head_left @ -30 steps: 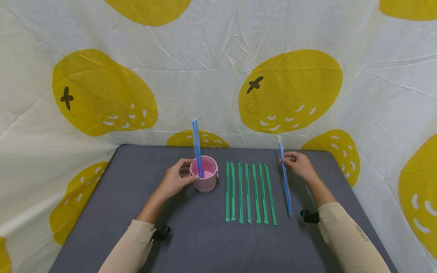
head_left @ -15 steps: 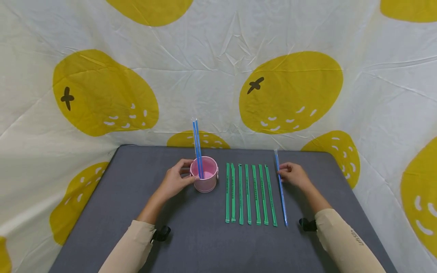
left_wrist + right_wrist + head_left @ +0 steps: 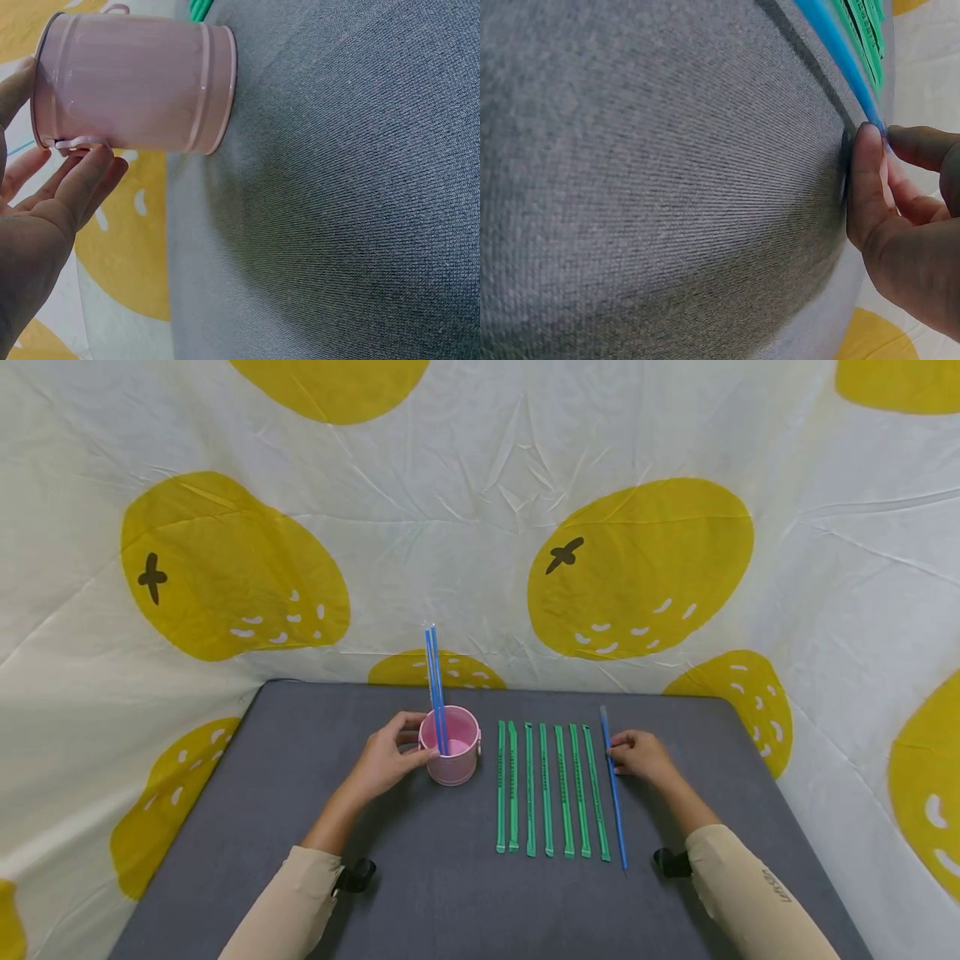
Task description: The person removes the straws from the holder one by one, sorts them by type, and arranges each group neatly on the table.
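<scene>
My left hand (image 3: 387, 755) steadies a small pink bucket (image 3: 453, 770), thumb at the rim and fingers beside its side lug. Two blue straws (image 3: 436, 693) in clear wrap stand tilted inside it. In the left wrist view, the bucket (image 3: 139, 82) sits upright on the table. My right hand (image 3: 643, 757) pinches another blue straw (image 3: 614, 802) between thumb and fingertips, low over the table. The right wrist view shows this straw (image 3: 840, 56) with its shadow beside it. Just left of it, several green wrapped straws (image 3: 564, 793) lie side by side in a row.
A dark grey cloth-covered table (image 3: 435, 893) spans the front. Behind it and at both sides hangs a white curtain (image 3: 420, 552) printed with yellow fruit.
My right hand has come left and nearer to me, lowering the blue straw beside the green row. The left hand and bucket have stayed in place.
</scene>
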